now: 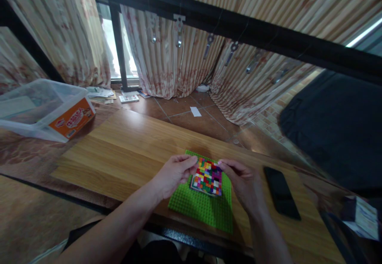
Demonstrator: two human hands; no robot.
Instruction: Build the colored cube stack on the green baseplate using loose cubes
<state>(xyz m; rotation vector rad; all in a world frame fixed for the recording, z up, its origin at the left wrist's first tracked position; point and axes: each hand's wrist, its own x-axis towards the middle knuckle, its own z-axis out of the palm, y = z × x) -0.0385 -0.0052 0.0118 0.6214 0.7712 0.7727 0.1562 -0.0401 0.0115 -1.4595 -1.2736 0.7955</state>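
A small square block of multicoloured toy bricks (pixel 206 177) is over the green studded baseplate (pixel 197 213); whether it rests on the plate or is lifted off it I cannot tell. My left hand (pixel 178 173) is closed, thumb and fingers pinching the block's upper left corner. At the upper right corner my right hand (pixel 240 180) is closed too, its thumb and forefinger pressed on the edge. A small pinkish spot shows at those fingertips, too blurred to name. The baseplate lies on the wooden tabletop (pixel 119 152).
A black phone (pixel 281 193) lies right of my right hand. A clear plastic bin (pixel 38 114) with an orange label stands at the left. A dark rail (pixel 193 13) with hanging metal clips crosses above. Papers (pixel 101 93) lie beyond the table, before the curtains (pixel 167 65).
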